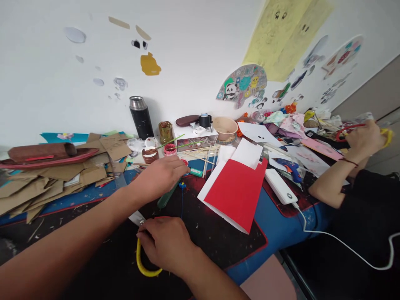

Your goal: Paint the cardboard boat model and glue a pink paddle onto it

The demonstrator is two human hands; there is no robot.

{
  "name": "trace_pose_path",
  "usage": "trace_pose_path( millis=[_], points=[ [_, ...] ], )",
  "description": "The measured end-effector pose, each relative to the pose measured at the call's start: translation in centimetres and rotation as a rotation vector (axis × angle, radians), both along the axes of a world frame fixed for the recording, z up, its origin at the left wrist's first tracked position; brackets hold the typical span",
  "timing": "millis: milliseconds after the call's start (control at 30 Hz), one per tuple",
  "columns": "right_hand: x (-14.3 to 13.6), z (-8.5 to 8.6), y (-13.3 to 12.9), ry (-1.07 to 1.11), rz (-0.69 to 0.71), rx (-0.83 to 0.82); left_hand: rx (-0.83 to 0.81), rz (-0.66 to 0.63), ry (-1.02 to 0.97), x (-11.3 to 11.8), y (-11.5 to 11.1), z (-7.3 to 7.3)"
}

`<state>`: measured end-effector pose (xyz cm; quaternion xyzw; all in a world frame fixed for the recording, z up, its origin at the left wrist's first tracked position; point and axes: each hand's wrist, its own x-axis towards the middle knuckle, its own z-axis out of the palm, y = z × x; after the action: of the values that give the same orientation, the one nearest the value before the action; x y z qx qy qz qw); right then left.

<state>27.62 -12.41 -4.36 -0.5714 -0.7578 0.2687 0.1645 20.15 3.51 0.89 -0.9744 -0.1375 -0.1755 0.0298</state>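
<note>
My right hand [171, 243] is closed around a pair of scissors [145, 268] with a yellow handle loop. Their metal blade points up and left over the dark mat, and the palm hides the rest. Farther forward, my left hand [161, 173] hangs over the mat's back edge with its fingers bent and pressed together. What lies between those fingers is hidden. A long dark green object [168, 196] runs from just beneath them down to the mat. Close to the fingertips is a small green and white item [196, 171].
Right of my hands lies folded red card [233, 189] with white paper. Cardboard scraps [56, 179] and a brown boat-shaped model [46, 153] fill the left. A black flask [140, 118], paint jars, a white power bank [279, 185], a blue glue gun [290, 167] and another person's hands [365, 137] are nearby.
</note>
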Motion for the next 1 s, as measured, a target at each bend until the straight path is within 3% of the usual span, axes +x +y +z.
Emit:
trace_pose_path(
  millis=[133,300,467,733,867,1000],
  points=[
    [0.1,-0.4,0.0,0.049,-0.018,0.008,0.143,-0.066,0.091,4.2,0.4,-0.3],
    [-0.1,-0.8,0.1,0.057,-0.027,-0.006,0.183,-0.08,0.137,9.1,2.6,0.3],
    [-0.2,-1.0,0.1,0.048,-0.018,0.006,0.185,-0.043,0.164,11.7,4.6,0.8],
    [-0.1,-0.8,0.0,0.055,-0.002,-0.051,0.092,0.056,0.26,11.3,4.1,-2.6],
    [0.1,-0.3,0.2,0.036,0.009,-0.065,0.04,0.075,0.24,9.7,2.6,-2.1],
    [0.3,-0.2,0.2,0.042,0.014,-0.016,-0.008,0.139,0.193,6.2,1.3,-0.8]
  ],
)
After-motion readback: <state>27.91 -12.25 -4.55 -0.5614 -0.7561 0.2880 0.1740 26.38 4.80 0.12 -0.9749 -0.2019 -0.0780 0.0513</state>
